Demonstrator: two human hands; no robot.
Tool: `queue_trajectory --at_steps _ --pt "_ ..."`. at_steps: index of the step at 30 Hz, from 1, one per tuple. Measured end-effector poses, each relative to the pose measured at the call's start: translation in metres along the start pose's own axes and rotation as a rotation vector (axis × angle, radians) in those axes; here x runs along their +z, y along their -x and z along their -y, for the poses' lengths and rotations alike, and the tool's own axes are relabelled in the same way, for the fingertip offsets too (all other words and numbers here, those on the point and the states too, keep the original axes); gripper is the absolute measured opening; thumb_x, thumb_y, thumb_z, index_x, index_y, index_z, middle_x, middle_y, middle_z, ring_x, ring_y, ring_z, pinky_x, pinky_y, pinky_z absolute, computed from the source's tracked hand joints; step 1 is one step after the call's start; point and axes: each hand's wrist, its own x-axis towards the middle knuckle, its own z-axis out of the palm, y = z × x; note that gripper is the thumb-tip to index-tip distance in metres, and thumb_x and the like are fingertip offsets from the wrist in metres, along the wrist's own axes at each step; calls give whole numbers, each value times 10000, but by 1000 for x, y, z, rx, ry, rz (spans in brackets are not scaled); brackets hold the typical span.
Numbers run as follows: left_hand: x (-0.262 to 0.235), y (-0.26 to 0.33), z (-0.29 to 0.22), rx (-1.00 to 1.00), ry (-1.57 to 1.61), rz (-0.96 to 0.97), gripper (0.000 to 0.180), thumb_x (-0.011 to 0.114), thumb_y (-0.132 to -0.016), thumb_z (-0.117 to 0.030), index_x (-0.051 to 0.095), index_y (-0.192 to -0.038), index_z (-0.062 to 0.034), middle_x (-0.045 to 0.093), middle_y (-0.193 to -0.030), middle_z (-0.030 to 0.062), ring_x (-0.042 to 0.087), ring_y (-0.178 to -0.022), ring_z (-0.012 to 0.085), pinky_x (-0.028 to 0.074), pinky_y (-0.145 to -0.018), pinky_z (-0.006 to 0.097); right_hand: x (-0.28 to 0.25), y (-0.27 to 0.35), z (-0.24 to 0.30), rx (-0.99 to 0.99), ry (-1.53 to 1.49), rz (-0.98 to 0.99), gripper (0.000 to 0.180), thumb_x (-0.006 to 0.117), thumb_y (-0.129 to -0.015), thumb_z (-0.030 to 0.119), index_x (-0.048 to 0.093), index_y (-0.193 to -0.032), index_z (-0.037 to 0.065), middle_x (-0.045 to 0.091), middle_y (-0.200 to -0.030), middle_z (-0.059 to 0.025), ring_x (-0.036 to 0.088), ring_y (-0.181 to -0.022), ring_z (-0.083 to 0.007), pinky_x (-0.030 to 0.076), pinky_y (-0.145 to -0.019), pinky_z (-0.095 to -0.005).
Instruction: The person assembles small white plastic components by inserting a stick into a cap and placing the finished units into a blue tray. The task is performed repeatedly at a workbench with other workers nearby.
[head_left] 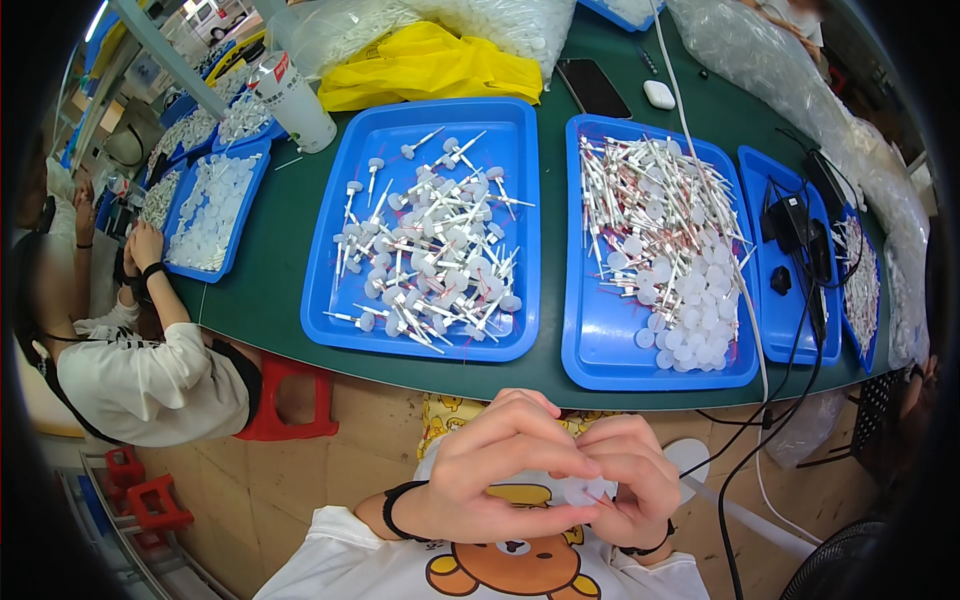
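Observation:
In front of my chest, below the table's near edge, both hands hold one small piece between them. My left hand [505, 455] pinches a translucent white disc [578, 491] with its thumb and forefinger. My right hand [637, 472] grips the same piece from the other side, and a thin red wire shows by its fingertips. The fingers hide the rest of it. Ahead lies a blue tray [530, 300] of white sticks fitted with discs [430, 260]. To its right, another blue tray [600, 350] bears thin white sticks with red wires [630, 190] and loose translucent discs [695, 320].
A smaller blue tray [795, 335] at the right holds a black adapter [790, 220] and cables. White and black cables hang over the table edge. Behind the trays are a yellow bag [430, 70], a cup [292, 105] and a phone [594, 87]. Another person [150, 370] sits at left.

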Motion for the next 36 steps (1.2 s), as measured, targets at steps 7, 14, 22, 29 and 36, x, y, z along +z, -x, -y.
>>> queue_trajectory --at_steps 7,14,22,29,36 --pt "-1 1 4 -7 97 41 375 903 -657 -100 715 -979 -59 646 -929 39 577 -841 171 423 -882 403 2 1 0 -26 5 -47 279 743 -690 -55 659 -955 -27 691 -889 -123 641 -842 -298 527 -713 -357" --pt "-2 2 5 -41 170 64 327 883 -688 -111 724 -973 -77 662 -954 46 573 -869 184 398 -919 430 2 1 -1 -41 -10 -68 285 738 -674 -65 665 -946 -27 689 -885 -126 647 -822 -284 527 -711 -374" --pt "-5 2 10 -11 234 100 321 834 -736 -92 720 -1035 -71 671 -1018 53 597 -932 186 398 -911 408 2 2 -2 -43 -6 -63 306 743 -643 -63 672 -938 -23 688 -880 -119 652 -821 -273 527 -715 -382" --pt "-9 2 13 15 195 127 318 814 -751 -75 723 -1055 -67 684 -1053 63 606 -941 209 402 -923 421 -3 1 0 -24 -17 -99 274 787 -697 -30 682 -947 10 693 -888 -81 651 -817 -250 518 -714 -371" --pt "-6 5 8 -21 199 69 353 835 -727 -60 711 -1057 -34 686 -1066 104 626 -938 236 472 -844 388 -6 1 4 -29 42 -115 271 806 -699 -18 700 -945 24 685 -868 -59 639 -794 -226 499 -687 -347"
